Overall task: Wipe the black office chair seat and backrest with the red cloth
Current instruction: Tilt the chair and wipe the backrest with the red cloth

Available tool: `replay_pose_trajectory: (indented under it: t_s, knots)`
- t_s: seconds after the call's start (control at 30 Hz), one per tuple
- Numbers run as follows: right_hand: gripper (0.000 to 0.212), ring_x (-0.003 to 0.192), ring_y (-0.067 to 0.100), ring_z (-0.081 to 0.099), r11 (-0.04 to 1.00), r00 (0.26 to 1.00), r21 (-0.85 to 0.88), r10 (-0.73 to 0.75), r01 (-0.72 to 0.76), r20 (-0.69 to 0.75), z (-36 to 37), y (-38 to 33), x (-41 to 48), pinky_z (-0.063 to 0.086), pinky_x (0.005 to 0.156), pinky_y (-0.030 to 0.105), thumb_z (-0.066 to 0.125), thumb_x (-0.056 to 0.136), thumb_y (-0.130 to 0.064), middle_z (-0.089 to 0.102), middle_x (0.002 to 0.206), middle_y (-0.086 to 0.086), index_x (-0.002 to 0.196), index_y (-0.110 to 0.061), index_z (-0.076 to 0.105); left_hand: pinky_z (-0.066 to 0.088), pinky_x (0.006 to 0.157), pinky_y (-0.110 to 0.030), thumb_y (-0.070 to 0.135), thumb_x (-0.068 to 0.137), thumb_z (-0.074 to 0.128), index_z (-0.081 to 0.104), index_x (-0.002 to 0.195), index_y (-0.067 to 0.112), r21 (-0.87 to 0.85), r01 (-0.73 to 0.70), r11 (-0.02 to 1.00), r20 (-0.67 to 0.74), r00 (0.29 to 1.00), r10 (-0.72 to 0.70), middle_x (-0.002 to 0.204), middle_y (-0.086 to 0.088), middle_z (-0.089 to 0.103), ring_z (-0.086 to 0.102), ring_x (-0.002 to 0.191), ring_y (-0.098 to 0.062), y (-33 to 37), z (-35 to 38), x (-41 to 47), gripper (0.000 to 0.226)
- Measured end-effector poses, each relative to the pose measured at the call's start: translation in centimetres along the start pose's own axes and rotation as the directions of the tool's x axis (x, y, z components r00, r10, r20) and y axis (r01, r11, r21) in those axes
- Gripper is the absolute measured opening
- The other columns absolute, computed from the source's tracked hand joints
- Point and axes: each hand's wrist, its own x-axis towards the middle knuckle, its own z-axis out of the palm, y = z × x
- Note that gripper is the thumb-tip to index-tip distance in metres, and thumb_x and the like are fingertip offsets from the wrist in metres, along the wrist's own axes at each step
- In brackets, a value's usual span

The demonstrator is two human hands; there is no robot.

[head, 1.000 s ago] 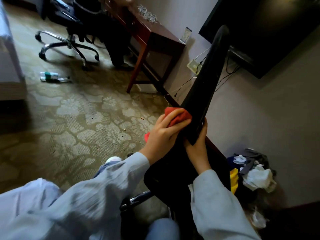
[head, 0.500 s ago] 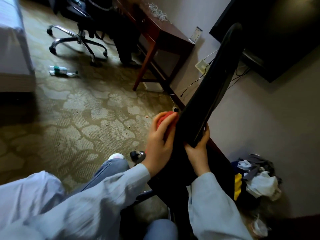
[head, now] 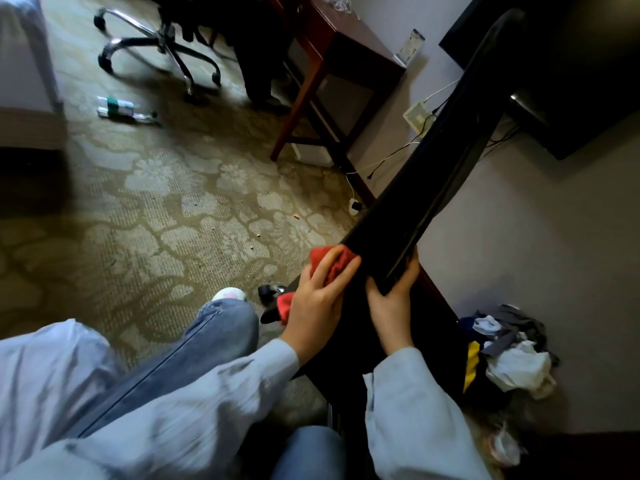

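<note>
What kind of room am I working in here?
Likely a hotel room: patterned carpet, a wooden desk against the wall, a wall-mounted TV, and what looks like a bed at far left.

Looks down along a black backrest [head: 433,174] seen edge-on, slanting up to the right. Holds a red cloth [head: 334,261] against its lower left face with the left hand [head: 317,310], fingers curled over the bunched cloth, one red end sticking out below the palm. Grips the lower right edge with the right hand [head: 393,299], fingers wrapped round it. Wears pale blue sleeves [head: 194,403], blue jeans [head: 207,334] and a white shoe [head: 228,293] set on patterned carpet [head: 156,209]. Has a plastic bottle [head: 119,109] lying well off, near a second chair's chrome base [head: 162,46] and a dark wooden desk [head: 346,43]. Has a heap of clothes [head: 512,351] to the right, against the wall [head: 536,220].
</note>
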Motion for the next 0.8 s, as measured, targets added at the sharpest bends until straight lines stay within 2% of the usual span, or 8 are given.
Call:
replay_pose_trajectory:
  t_s: [0.07, 0.13, 0.23, 0.3, 0.47, 0.6, 0.67, 0.8]
  knots:
    - [0.083, 0.125, 0.006, 0.035, 1.0, 0.999, 0.001, 0.022, -0.022, 0.025, -0.1, 0.4, 0.3, 0.032, 0.102, 0.023, 0.06, 0.085, -0.001, 0.033, 0.144, 0.0, 0.146, -0.029, 0.011, 0.036, 0.1, -0.029, 0.016, 0.088, 0.045, 0.047, 0.132, 0.026, -0.03, 0.103, 0.994, 0.1, 0.99, -0.099, 0.138, -0.008, 0.042, 0.051, 0.109, -0.031, -1.8, 0.2, -3.1, 0.045]
    - [0.084, 0.128, 0.008, 0.034, 0.999, 0.998, 0.028, 0.032, -0.034, 0.049, -0.1, 0.3, 0.4, 0.031, 0.103, 0.024, 0.059, 0.086, 0.0, 0.031, 0.143, -0.003, 0.146, -0.032, 0.01, 0.035, 0.104, -0.025, 0.023, 0.09, 0.043, 0.045, 0.134, 0.027, -0.143, 0.301, 0.943, 0.153, 0.948, -0.28, 0.133, -0.007, 0.047, 0.049, 0.118, -0.02, -3.1, 0.2, -6.2, 0.044]
    - [0.084, 0.129, 0.009, 0.033, 0.998, 0.995, 0.041, 0.04, -0.043, 0.086, -0.3, 0.6, 0.7, 0.03, 0.103, 0.024, 0.058, 0.087, 0.0, 0.029, 0.14, -0.007, 0.146, -0.032, 0.007, 0.023, 0.1, -0.002, 0.017, 0.092, 0.047, 0.043, 0.137, 0.016, -0.256, 0.587, 0.768, 0.098, 0.806, -0.584, 0.129, -0.003, 0.045, 0.039, 0.118, 0.002, -3.8, 0.1, -8.6, 0.045]
    - [0.085, 0.13, 0.009, 0.032, 0.998, 0.992, 0.028, 0.059, -0.063, 0.114, -0.4, 1.0, 0.4, 0.03, 0.102, 0.024, 0.058, 0.087, -0.002, 0.028, 0.145, -0.004, 0.146, -0.031, 0.005, 0.023, 0.101, -0.006, 0.01, 0.094, 0.049, 0.04, 0.138, 0.012, -0.293, 0.699, 0.653, 0.097, 0.701, -0.707, 0.128, -0.002, 0.041, 0.037, 0.117, 0.002, -4.3, 0.1, -8.7, 0.045]
    - [0.086, 0.129, 0.01, 0.034, 0.996, 0.989, 0.004, 0.093, -0.094, 0.113, -0.2, 2.0, 0.0, 0.031, 0.099, 0.022, 0.06, 0.087, -0.005, 0.027, 0.149, -0.001, 0.146, -0.034, 0.006, 0.021, 0.098, -0.014, 0.005, 0.092, 0.05, 0.042, 0.128, 0.004, -0.273, 0.821, 0.502, 0.137, 0.55, -0.824, 0.125, -0.014, 0.042, 0.04, 0.12, -0.022, -6.1, 0.8, -8.2, 0.037]
    - [0.087, 0.126, 0.014, 0.036, 0.991, 0.989, 0.025, 0.126, -0.128, 0.078, 0.6, 2.0, -0.1, 0.032, 0.097, 0.025, 0.058, 0.087, -0.002, 0.029, 0.147, 0.003, 0.146, -0.035, 0.004, 0.024, 0.096, -0.017, 0.004, 0.093, 0.048, 0.04, 0.124, 0.009, -0.306, 0.856, 0.416, 0.216, 0.489, -0.845, 0.121, -0.007, 0.039, 0.039, 0.113, -0.015, -6.3, 1.3, -7.6, 0.033]
    - [0.087, 0.128, 0.013, 0.034, 0.992, 0.99, 0.007, 0.126, -0.127, 0.062, 1.0, 2.1, -0.3, 0.03, 0.098, 0.024, 0.057, 0.087, -0.002, 0.026, 0.148, 0.003, 0.147, -0.033, 0.002, 0.029, 0.099, -0.025, 0.006, 0.092, 0.048, 0.042, 0.119, 0.012, -0.327, 0.866, 0.378, 0.214, 0.457, -0.863, 0.119, -0.009, 0.042, 0.043, 0.115, -0.021, -6.5, 1.8, -6.9, 0.028]
    - [0.09, 0.138, 0.018, 0.026, 0.993, 0.99, -0.034, 0.112, -0.11, 0.081, 1.2, 2.2, -0.4, 0.027, 0.105, 0.027, 0.057, 0.088, -0.007, 0.018, 0.154, 0.001, 0.148, -0.033, -0.005, 0.032, 0.093, -0.026, 0.016, 0.094, 0.047, 0.044, 0.124, 0.011, -0.339, 0.907, 0.251, 0.195, 0.329, -0.924, 0.125, -0.012, 0.04, 0.044, 0.102, -0.018, -5.3, 2.6, -5.0, 0.031]
